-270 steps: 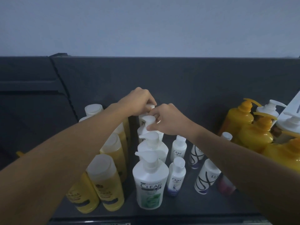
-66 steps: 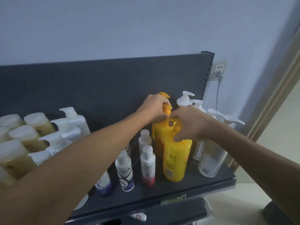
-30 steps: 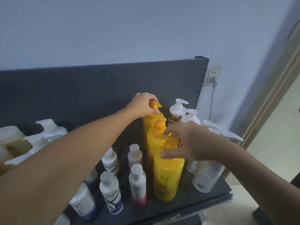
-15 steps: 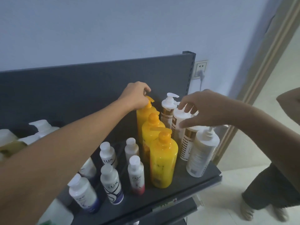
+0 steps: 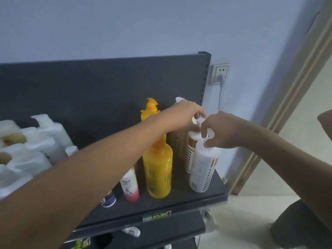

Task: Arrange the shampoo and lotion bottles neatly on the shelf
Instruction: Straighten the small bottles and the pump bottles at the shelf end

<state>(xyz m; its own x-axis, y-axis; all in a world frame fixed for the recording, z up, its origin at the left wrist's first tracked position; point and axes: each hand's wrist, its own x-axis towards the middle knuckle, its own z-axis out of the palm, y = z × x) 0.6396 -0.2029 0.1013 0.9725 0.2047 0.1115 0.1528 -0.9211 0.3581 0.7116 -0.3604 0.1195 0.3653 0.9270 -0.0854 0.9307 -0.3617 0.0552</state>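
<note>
L hand (image 5: 186, 114) has left the far yellow btl (image 5: 150, 109) since 0.5 s ago and crossed right to the white pump btls; R hand (image 5: 224, 130) has dropped lower onto the nearest one. L forearm stretches diagonally over the shelf (image 5: 179, 200), palm down, fingers (image 5: 198, 115) curled narrow on the pump head of the mid white btl (image 5: 190, 150). R hand comes in from the right, thumb and fingers pinching the pump head of the near white btl (image 5: 203, 168).

Both btls stand upright at the shelf's right end, touching, w/ gold-striped labels. A brown-gold btl (image 5: 177, 142) stands behind them, its white pump partly hidden by the L hand. Just left: the near yellow btl (image 5: 159, 169), full of opaque yellow liquid, in line w/ the far yellow one. Left again, a small Dove btl (image 5: 130, 187) w/ red base, then a blue-based one (image 5: 108, 199), mostly under the L arm. Far left, white pump btls (image 5: 52, 133), blurred.
</note>
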